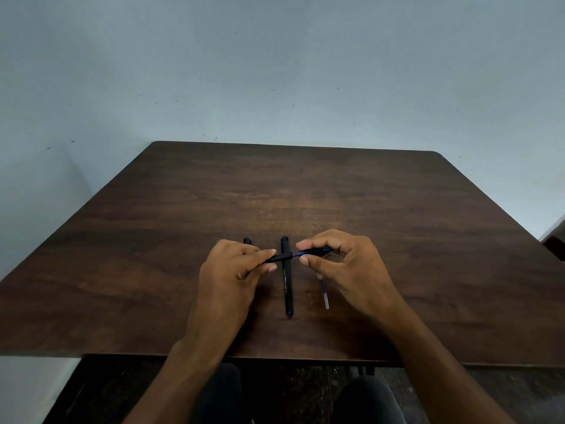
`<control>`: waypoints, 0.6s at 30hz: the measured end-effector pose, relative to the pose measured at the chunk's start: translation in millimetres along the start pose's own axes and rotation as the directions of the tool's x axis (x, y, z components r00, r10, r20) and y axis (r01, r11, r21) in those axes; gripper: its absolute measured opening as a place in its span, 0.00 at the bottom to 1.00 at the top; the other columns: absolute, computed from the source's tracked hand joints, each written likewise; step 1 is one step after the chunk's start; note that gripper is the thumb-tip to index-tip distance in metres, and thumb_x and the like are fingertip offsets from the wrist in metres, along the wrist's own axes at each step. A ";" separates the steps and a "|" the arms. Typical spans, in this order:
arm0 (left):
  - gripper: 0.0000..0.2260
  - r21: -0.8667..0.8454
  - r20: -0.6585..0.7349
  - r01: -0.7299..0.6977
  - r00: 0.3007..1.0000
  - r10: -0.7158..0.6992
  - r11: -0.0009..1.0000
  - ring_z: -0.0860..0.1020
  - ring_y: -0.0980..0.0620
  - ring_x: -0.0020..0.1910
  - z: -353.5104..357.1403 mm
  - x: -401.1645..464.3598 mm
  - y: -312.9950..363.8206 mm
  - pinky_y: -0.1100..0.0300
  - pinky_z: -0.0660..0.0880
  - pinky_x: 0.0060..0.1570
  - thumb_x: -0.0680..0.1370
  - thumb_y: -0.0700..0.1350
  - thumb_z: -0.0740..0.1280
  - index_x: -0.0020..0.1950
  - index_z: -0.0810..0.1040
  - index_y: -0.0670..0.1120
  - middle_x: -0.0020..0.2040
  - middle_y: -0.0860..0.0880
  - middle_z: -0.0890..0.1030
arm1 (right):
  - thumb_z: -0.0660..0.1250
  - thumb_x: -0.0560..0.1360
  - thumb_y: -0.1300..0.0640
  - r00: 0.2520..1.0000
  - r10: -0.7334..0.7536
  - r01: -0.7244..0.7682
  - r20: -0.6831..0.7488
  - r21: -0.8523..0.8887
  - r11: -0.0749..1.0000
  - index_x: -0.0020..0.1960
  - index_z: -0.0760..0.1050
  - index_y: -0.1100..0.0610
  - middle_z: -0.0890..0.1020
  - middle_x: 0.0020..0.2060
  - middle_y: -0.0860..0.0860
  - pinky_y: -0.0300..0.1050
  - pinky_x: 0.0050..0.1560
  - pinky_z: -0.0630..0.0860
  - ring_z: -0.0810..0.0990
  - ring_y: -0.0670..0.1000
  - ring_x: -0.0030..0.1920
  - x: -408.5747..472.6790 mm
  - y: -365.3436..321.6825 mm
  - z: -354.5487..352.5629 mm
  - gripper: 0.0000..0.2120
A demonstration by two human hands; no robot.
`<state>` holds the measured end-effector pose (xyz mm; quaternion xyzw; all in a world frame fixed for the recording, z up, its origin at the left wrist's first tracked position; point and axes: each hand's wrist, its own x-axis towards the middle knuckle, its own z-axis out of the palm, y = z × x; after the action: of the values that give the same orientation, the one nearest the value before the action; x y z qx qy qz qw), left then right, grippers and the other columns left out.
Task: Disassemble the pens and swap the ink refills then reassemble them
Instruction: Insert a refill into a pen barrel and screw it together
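Observation:
My left hand (237, 272) grips a black pen barrel (279, 258) held crosswise above the table. My right hand (342, 264) pinches a black tip piece (318, 251) with a blue refill (298, 255) running from it into the barrel. Under them a second black pen (288, 289) lies on the table, pointing away from me. A loose refill (325, 295) with a pale end lies just right of it, partly under my right hand. A small dark cap or pen part (247, 241) pokes out behind my left hand.
The dark wooden table (305, 194) backs onto a pale blue wall. Its front edge is close to my lap, with my knees below. A dark object shows at the far right edge (555, 246).

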<state>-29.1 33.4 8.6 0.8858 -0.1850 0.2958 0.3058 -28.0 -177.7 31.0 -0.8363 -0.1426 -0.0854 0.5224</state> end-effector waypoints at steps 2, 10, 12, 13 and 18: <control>0.10 0.019 0.014 -0.004 1.000 0.004 1.000 0.71 0.61 0.44 0.7 -0.8 0.5 0.76 0.66 0.43 0.69 0.42 0.78 0.50 0.87 0.48 0.41 0.56 0.84 | 0.76 0.74 0.61 1.000 0.017 -0.017 0.006 0.012 1.000 0.54 0.85 0.53 0.85 0.49 0.44 0.39 0.41 0.82 0.84 0.43 0.45 0.3 -0.9 2.9 0.10; 0.10 0.003 -0.002 -0.007 1.000 0.007 1.000 0.70 0.63 0.45 1.7 -1.6 -2.0 0.79 0.65 0.48 0.69 0.42 0.78 0.50 0.87 0.47 0.40 0.55 0.84 | 0.77 0.71 0.63 0.998 0.058 -0.055 -0.033 0.080 0.995 0.51 0.85 0.55 0.87 0.46 0.47 0.44 0.40 0.85 0.85 0.49 0.36 3.5 -4.1 9.5 0.10; 0.10 -0.009 -0.007 -0.003 1.000 0.003 1.000 0.69 0.65 0.45 2.6 -2.1 -2.7 0.80 0.65 0.48 0.69 0.42 0.78 0.50 0.87 0.47 0.40 0.55 0.84 | 0.78 0.71 0.63 0.997 0.067 -0.063 -0.035 0.093 0.994 0.51 0.85 0.56 0.87 0.46 0.48 0.45 0.40 0.85 0.85 0.51 0.35 4.0 -5.5 9.2 0.10; 0.10 -0.012 -0.010 -0.002 1.000 0.002 1.000 0.70 0.64 0.45 2.9 -2.2 -3.1 0.79 0.66 0.47 0.69 0.42 0.78 0.50 0.87 0.47 0.40 0.55 0.84 | 0.78 0.71 0.63 0.997 0.067 -0.064 -0.033 0.094 0.994 0.51 0.85 0.56 0.87 0.45 0.48 0.44 0.40 0.85 0.85 0.50 0.34 4.3 -6.4 8.9 0.10; 0.10 -0.030 -0.012 0.001 1.000 -0.001 1.000 0.72 0.61 0.45 2.6 -3.6 -3.3 0.76 0.67 0.48 0.70 0.42 0.77 0.51 0.87 0.46 0.42 0.54 0.84 | 0.77 0.71 0.64 0.999 0.042 -0.041 -0.008 0.082 0.996 0.48 0.83 0.51 0.85 0.44 0.46 0.36 0.38 0.82 0.84 0.40 0.34 3.9 -10.5 7.2 0.11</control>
<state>-29.1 34.7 3.1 0.8795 -0.1871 0.2981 0.3203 -27.8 -166.3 37.9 -0.8166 -0.1263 -0.0726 0.5585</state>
